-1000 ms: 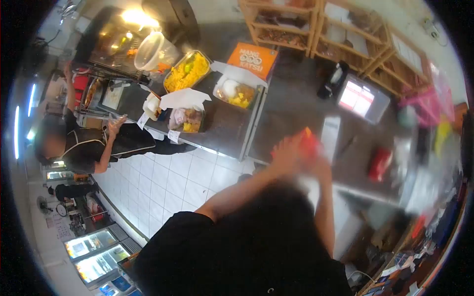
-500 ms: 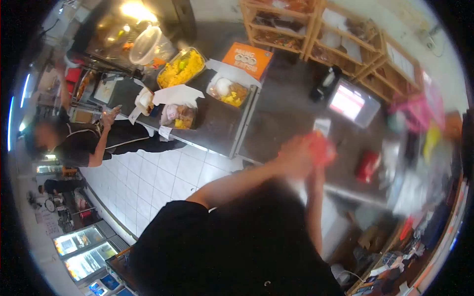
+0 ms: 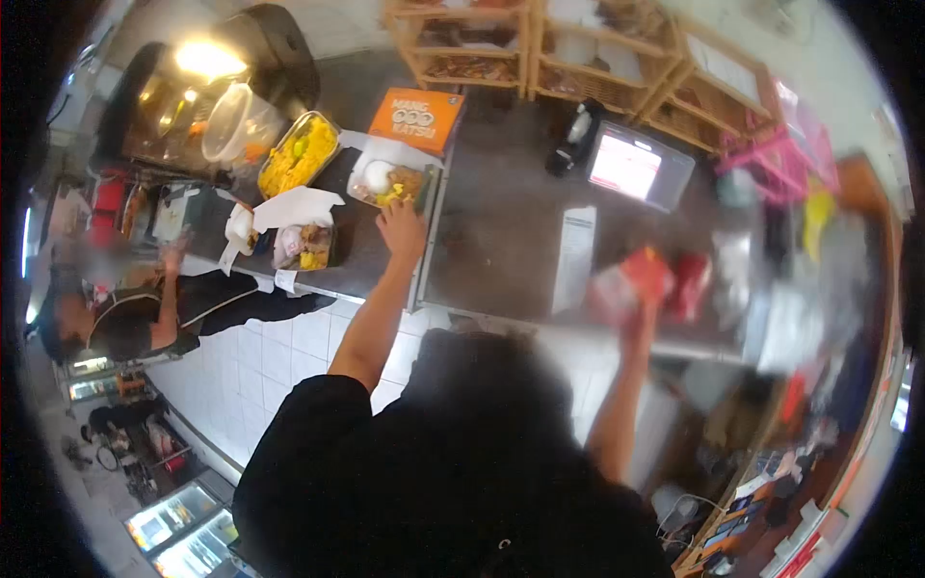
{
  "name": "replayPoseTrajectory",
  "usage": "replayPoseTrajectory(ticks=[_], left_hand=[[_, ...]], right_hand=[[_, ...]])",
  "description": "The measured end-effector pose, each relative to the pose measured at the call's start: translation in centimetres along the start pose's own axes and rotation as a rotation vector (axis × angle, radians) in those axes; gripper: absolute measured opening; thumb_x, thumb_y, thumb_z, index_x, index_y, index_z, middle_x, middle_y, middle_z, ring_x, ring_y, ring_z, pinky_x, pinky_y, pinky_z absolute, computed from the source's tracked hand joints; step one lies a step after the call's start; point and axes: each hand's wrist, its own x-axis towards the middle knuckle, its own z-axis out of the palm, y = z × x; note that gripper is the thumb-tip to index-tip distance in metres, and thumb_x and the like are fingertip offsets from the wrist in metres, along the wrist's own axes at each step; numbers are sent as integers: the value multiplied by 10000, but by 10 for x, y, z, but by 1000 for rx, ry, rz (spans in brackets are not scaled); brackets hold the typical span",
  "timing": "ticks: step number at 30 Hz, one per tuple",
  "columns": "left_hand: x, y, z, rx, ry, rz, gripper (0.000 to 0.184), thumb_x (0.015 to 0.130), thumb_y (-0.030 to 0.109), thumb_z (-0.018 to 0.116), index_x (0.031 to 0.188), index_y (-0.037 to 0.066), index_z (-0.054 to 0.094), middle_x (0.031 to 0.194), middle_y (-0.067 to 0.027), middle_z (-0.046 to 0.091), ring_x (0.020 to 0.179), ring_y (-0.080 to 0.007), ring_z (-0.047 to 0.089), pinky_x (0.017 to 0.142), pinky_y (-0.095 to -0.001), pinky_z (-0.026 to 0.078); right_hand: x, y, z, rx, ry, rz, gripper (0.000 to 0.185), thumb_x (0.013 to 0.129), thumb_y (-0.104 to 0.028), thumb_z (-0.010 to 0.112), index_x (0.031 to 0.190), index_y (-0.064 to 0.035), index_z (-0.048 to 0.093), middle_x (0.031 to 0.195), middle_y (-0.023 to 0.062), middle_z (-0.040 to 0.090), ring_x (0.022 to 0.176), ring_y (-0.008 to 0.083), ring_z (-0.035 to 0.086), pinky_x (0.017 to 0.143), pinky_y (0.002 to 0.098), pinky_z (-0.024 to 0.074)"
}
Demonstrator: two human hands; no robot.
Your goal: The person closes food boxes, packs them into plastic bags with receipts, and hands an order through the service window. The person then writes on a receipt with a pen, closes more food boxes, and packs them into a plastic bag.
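My left hand [image 3: 401, 229] is at the near right corner of an open white food box [image 3: 358, 185] with egg, meat and yellow pieces in it. Its fingers are slightly apart, with the fingertips touching the box's near edge. Over the right part of the counter, my right hand [image 3: 647, 306] is closed on a red packet [image 3: 640, 275], blurred by motion. Just right of it lies another red packet [image 3: 690, 285]. A long paper slip [image 3: 575, 260] is to the left of the held packet.
A second food box [image 3: 306, 249], a tray of yellow food [image 3: 297, 159] and an orange box [image 3: 416, 119] stand on the left counter [image 3: 361, 246]. A lit tablet [image 3: 638, 166] stands below wooden shelves [image 3: 554, 72]. Another person [image 3: 130, 308] is at the far left.
My hands were together around the red packet and have come apart. My left hand moved left to the food box; my right hand kept the packet. The view has shifted, uncovering the paper slip.
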Motion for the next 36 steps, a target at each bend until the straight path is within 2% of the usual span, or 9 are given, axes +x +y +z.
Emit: replayPoseTrajectory(ticks=[5, 7, 14, 16, 21, 25, 28, 30, 36], left_hand=[[-7, 1, 24, -76, -173, 199, 232, 814, 171, 632, 1001, 34, 621, 1053, -149, 624, 1088, -331, 567, 952, -495, 414], [-22, 27, 1, -192, -444, 57, 297, 835, 149, 600, 1108, 32, 610, 1049, -211, 630, 1091, -387, 571, 994, -503, 410], [18, 42, -112, -88, 399, 308, 448, 851, 241, 626, 1258, 64, 566, 1186, -279, 599, 1159, -446, 538, 1022, -522, 403], [36, 4, -94, -255, -424, -21, 401, 840, 245, 645, 1171, 25, 594, 1120, -265, 637, 1067, -451, 592, 913, -524, 477], [-18, -36, -108, -367, -527, 115, 433, 831, 220, 671, 1191, 12, 549, 1076, -242, 661, 959, -440, 643, 853, -495, 511], [-77, -33, -137, -1284, -1227, -223, 884, 836, 103, 707, 1510, -7, 146, 1395, -190, 487, 1119, -307, 611, 909, -402, 537], [-103, 13, -106, -1502, -727, -17, 925, 826, 97, 721, 1524, 0, 122, 1549, -231, 243, 1261, -361, 512, 1015, -446, 461], [-86, 35, -81, -659, -189, 323, 912, 855, 203, 706, 1531, 16, 124, 1587, -244, 100, 1373, -412, 368, 1107, -469, 347], [-56, 44, -12, -434, -334, 229, 759, 892, 404, 623, 1450, -10, 319, 1413, -277, 437, 1294, -433, 441, 1064, -467, 375]], right_hand=[[45, 41, -146, -180, -36, 48, 484, 1005, -361, 470, 1392, -72, 434, 1190, 115, 590, 946, 218, 633, 799, 360, 543], [44, 35, -128, -1058, 393, -174, 514, 995, -335, 480, 1405, -36, 400, 1123, 127, 591, 1020, 226, 604, 863, 363, 515], [29, 40, -12, -1597, 523, -692, 713, 893, -435, 601, 1394, 20, 374, 1242, 236, 559, 1188, 359, 531, 946, 434, 454], [29, 31, -16, -1755, 507, -615, 650, 887, -374, 611, 1362, 25, 415, 1248, 254, 549, 1194, 404, 515, 975, 467, 428], [3, 5, 48, -1255, 583, -527, 360, 926, -258, 562, 1158, 13, 611, 1111, 224, 625, 1057, 366, 589, 960, 463, 427], [-43, 9, 118, -1359, -432, 48, 256, 928, -244, 571, 1053, -42, 668, 1024, 167, 674, 1000, 283, 627, 904, 419, 465], [-58, 7, 202, -1215, -819, 349, 313, 917, -305, 594, 1039, -29, 675, 946, 162, 678, 899, 285, 643, 850, 408, 489], [-61, 44, 217, -1246, -791, 179, 333, 917, -318, 583, 1002, -11, 679, 917, 195, 678, 875, 353, 654, 827, 440, 497], [-48, 99, 245, -1617, -433, 220, 363, 910, -350, 575, 960, -4, 671, 949, 262, 661, 872, 448, 642, 769, 513, 509]])
